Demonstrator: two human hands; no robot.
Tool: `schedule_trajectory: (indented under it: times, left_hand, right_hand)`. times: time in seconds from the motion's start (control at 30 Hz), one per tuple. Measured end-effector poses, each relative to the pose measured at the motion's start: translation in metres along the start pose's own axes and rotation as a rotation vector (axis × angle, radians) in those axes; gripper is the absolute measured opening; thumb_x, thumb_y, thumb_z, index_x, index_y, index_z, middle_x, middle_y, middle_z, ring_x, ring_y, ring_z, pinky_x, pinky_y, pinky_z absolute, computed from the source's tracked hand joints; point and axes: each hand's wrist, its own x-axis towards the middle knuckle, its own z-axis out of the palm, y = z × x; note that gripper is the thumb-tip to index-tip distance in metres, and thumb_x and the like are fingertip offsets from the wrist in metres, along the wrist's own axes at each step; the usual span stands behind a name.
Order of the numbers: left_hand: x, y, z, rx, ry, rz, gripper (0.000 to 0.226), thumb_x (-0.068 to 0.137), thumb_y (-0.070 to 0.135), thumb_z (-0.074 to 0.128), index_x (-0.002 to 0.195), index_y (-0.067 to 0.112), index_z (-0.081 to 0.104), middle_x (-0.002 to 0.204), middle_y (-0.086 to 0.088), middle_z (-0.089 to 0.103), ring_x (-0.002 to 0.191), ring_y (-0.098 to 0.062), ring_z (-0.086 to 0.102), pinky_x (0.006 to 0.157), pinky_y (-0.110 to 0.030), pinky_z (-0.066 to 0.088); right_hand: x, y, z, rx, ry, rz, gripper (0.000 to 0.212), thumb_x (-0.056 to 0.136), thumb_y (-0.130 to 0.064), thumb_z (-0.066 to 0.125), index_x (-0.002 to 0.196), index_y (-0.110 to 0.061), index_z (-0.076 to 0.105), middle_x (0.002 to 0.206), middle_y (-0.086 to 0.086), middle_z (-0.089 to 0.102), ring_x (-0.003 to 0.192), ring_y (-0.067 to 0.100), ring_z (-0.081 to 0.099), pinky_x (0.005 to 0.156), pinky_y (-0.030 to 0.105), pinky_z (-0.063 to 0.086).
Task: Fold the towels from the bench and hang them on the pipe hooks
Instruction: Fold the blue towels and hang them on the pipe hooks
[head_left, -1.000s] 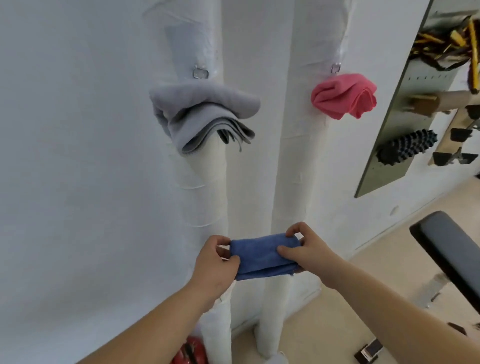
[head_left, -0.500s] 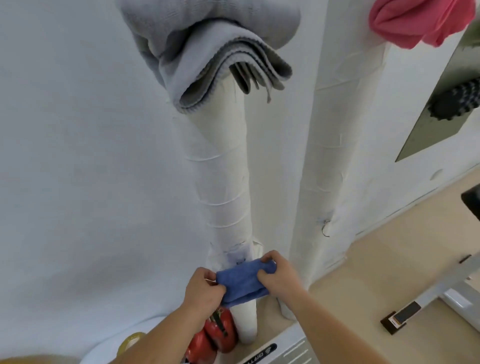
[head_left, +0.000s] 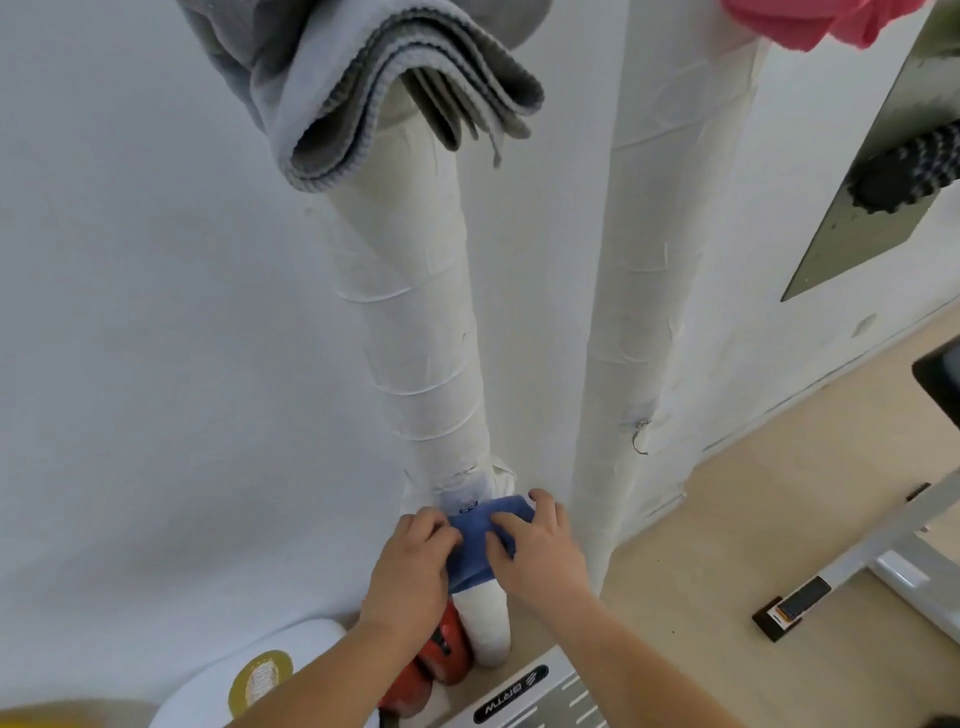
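Note:
A small folded blue towel (head_left: 475, 545) is pressed against the lower part of the left white wrapped pipe (head_left: 415, 322). My left hand (head_left: 410, 566) grips its left side and my right hand (head_left: 540, 551) grips its right side. A small metal hook (head_left: 467, 505) shows on the pipe just above the towel's top edge. A folded grey towel (head_left: 374, 78) hangs higher on the same pipe. A pink towel (head_left: 815, 21) hangs at the top of the right pipe (head_left: 639, 291), which carries a bare wire hook (head_left: 640, 439) low down.
Red objects (head_left: 441, 654) sit on the floor at the left pipe's base, beside a white item with a yellow label (head_left: 260, 675). A grey machine base (head_left: 519, 696) lies below. A wall board with a black spiky roller (head_left: 904, 171) and bench frame (head_left: 883, 551) are right.
Both hands have carried the blue towel down from mid-height to the low part of the left pipe, and my view has tilted downward with them.

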Motion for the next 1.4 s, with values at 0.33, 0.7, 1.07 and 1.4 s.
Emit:
schedule_trajectory:
  times: [0.33,0.7,1.07,1.4]
  left_hand:
    - [-0.017,-0.004,0.006,-0.184,-0.238,-0.015,0.063,0.093,0.013,0.052,0.151,0.036,0.044,0.159,0.017,0.039,0.141,-0.005,0.043,0.117,-0.014,0.030]
    - [-0.008,0.013,0.002,-0.193,-0.325,-0.165,0.057,0.092,0.020,0.054,0.146,0.035,0.042,0.117,0.003,0.069,0.086,-0.012,0.060,0.074,-0.017,0.042]
    - [-0.020,0.011,-0.007,-0.319,-0.555,-0.254,0.096,0.085,0.019,0.057,0.156,0.051,0.001,0.142,-0.001,0.054,0.107,-0.023,0.064,0.083,-0.024,0.048]
    - [-0.020,0.019,-0.032,-0.128,-0.138,-0.076,0.041,0.092,0.022,0.053,0.132,0.025,0.058,0.139,0.012,0.051,0.125,-0.011,0.048,0.102,-0.024,0.046]
  right_hand:
    - [0.013,-0.001,-0.010,0.163,-0.106,-0.074,0.032,0.100,-0.034,0.047,0.131,-0.031,0.054,0.119,-0.008,0.066,0.105,0.015,0.062,0.089,0.028,0.052]
    - [0.006,0.007,-0.006,0.535,-0.324,0.146,0.035,0.102,-0.028,0.048,0.135,-0.035,0.054,0.108,-0.007,0.071,0.087,0.003,0.065,0.067,0.011,0.046]
    - [0.007,-0.005,-0.016,0.949,-0.480,0.361,0.027,0.103,-0.013,0.047,0.128,-0.022,0.052,0.120,0.008,0.062,0.097,0.018,0.064,0.079,0.025,0.053]
    - [0.006,-0.020,-0.058,0.419,-0.213,0.122,0.026,0.096,-0.019,0.055,0.118,-0.020,0.068,0.119,-0.002,0.064,0.108,0.018,0.059,0.091,0.024,0.042]
